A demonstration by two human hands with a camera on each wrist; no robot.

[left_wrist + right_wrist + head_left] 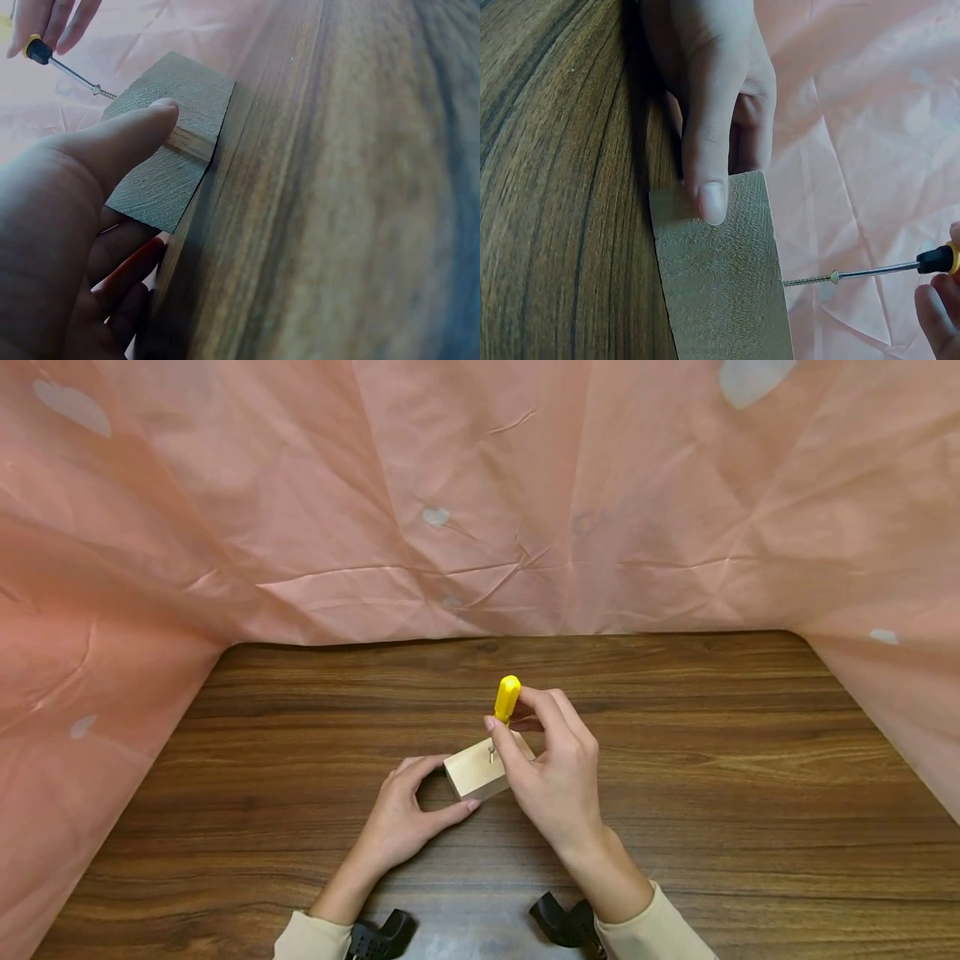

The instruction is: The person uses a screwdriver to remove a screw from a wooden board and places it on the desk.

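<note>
A pale wooden block (468, 770) lies on the table in the middle of the head view. My left hand (399, 817) grips its left end, thumb on the near face and fingers around the far side. A screw (808, 282) stands up from the block's top face, its tip at the wood. The yellow-handled screwdriver (507, 696) is held upright above it by my right hand (558, 772), thumb and fingers pinching the handle. In the right wrist view its metal shaft (877, 269) meets the screw head in line. Part of the block is hidden behind my right hand.
The brown wood-grain table (712, 760) stretches around both hands. A pink curtain (465, 485) with pale hearts encloses its back and sides. Black wrist-worn devices (382, 935) show at the front edge beside the beige sleeves (652, 931).
</note>
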